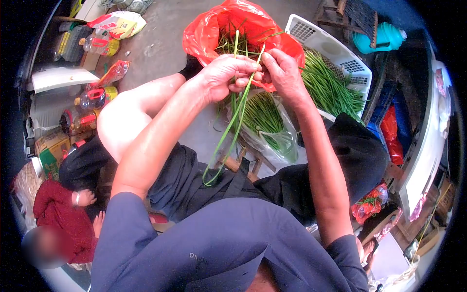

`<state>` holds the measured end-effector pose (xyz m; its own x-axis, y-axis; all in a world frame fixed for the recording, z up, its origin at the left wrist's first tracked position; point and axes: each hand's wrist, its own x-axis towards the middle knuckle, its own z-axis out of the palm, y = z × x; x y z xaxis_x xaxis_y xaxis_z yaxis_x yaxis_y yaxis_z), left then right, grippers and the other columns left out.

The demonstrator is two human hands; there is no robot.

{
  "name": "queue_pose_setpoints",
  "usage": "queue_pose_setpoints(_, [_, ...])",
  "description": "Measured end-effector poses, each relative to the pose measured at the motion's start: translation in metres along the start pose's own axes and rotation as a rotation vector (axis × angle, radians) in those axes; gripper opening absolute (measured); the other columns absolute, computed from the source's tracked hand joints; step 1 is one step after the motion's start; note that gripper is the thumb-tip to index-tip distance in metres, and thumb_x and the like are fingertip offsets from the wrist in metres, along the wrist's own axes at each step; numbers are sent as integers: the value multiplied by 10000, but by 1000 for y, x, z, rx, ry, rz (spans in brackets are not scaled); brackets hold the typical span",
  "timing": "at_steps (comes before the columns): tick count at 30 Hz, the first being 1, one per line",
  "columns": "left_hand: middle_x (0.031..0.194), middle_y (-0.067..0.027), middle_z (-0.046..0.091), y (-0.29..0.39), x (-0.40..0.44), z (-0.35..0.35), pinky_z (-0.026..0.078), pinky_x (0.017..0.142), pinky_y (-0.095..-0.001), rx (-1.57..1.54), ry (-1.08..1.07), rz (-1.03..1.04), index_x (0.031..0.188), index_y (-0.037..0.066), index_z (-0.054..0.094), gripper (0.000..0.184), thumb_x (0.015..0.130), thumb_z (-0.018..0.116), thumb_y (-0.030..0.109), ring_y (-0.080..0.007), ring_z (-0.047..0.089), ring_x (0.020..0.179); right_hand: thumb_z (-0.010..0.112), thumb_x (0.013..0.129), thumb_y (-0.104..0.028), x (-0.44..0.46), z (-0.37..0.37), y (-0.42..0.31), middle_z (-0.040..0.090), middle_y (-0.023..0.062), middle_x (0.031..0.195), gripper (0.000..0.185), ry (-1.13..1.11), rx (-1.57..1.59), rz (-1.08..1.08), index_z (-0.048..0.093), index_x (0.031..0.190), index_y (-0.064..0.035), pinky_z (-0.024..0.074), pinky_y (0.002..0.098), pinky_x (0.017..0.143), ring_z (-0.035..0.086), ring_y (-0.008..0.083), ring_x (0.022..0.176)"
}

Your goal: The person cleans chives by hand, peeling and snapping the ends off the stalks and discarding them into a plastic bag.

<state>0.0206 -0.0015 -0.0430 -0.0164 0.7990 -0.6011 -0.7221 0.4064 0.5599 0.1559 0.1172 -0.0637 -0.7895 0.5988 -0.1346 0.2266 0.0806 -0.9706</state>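
Observation:
My left hand (223,75) is closed around a few long green chive-like stalks (228,131). Their pale ends stick up past my fingers, and the thin leaves hang down, bending over my lap. Close on the right, my right hand (283,73) pinches with thumb and forefinger near the pale end of one stalk. Just beyond both hands, a red plastic bag (198,36) stands wide, with loose green and brownish scraps inside. Below my hands, a clear plastic bag (287,146) holds a bundle of green stalks (262,114).
A white plastic basket (335,36) full of green stalks (328,85) stands at the right, with a turquoise container (384,38) behind it. Oil bottles (99,97) line the left side. A person in a dark red top (56,204) sits at lower left.

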Motion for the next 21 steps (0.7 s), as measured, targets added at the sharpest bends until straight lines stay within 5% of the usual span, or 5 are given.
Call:
queue_pose_setpoints(10, [761,-18,626,3,-4,2,266,400,-165,60,-25,-6,935,37,612,145,844,604,149,-23,394,459,533,909,-211,1,-3,4,618,107,689,261,21,-67,-31,606,828,26,471,326,580,595,168,627])
queue_pose_setpoints(21, [735,-20,622,2,-12,-1,261,389,-165,91,-12,-6,911,48,607,142,840,578,167,-17,377,434,541,917,-192,10,-12,-2,581,25,705,228,201,124,71,588,797,-4,453,233,529,551,96,542])
